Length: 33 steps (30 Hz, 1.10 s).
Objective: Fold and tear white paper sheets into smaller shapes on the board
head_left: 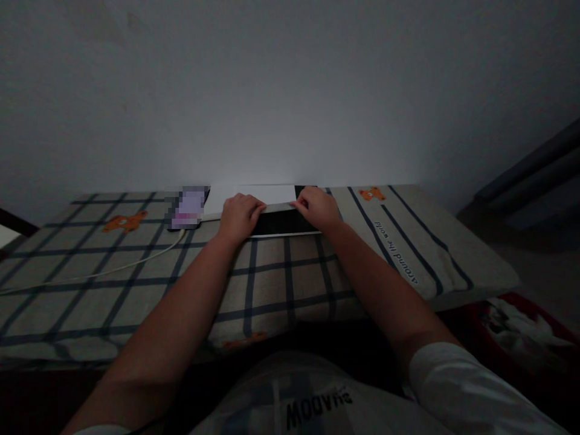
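A white sheet of paper (254, 194) lies near the wall, partly over a flat black panel (285, 223) with a light front edge. My left hand (240, 216) is closed, thumb and fingers pinching the paper's near edge, which looks turned up in a narrow strip. Further right, my right hand (318, 208) pinches the same edge with its fingertips. Between the hands the strip runs nearly straight. The paper's left part reaches close to a phone (189, 208) with a blurred screen. My palms hide parts of the panel.
A checked cloth with bear prints (399, 211) covers the table. A white cable (136, 263) runs from the phone to the left edge. The pale wall (290, 109) stands right behind. At lower right is a red container (521, 326) with whitish contents.
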Tool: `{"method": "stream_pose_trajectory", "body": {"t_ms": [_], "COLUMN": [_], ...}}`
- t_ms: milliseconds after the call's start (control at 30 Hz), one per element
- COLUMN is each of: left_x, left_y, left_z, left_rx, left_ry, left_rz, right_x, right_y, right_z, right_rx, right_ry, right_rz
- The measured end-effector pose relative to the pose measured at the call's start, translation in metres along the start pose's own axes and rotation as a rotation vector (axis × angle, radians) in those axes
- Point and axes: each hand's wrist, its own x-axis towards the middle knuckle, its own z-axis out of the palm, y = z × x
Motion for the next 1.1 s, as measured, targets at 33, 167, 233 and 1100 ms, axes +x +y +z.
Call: {"method": "stream_pose_trajectory", "body": {"t_ms": [33, 167, 233, 1100], "left_x": [0.000, 0.000, 0.000, -0.003], "left_y": [0.000, -0.001, -0.001, 0.007], "left_z": [0.000, 0.000, -0.001, 0.008], "left_rx": [0.002, 0.011, 0.014, -0.078], "left_ry": [0.000, 0.006, 0.004, -0.029], "left_rz": [-0.001, 0.005, -0.001, 0.147], "right_x": [0.000, 0.000, 0.000, -0.001], "right_y": [0.000, 0.001, 0.000, -0.011], "right_z": [0.000, 0.000, 0.000, 0.002], "right_rx": [0.000, 0.004, 0.008, -0.086], "right_ry": [0.001, -0.005, -0.006, -0.179], "right_rz": [0.001, -0.001, -0.011, -0.298]}}
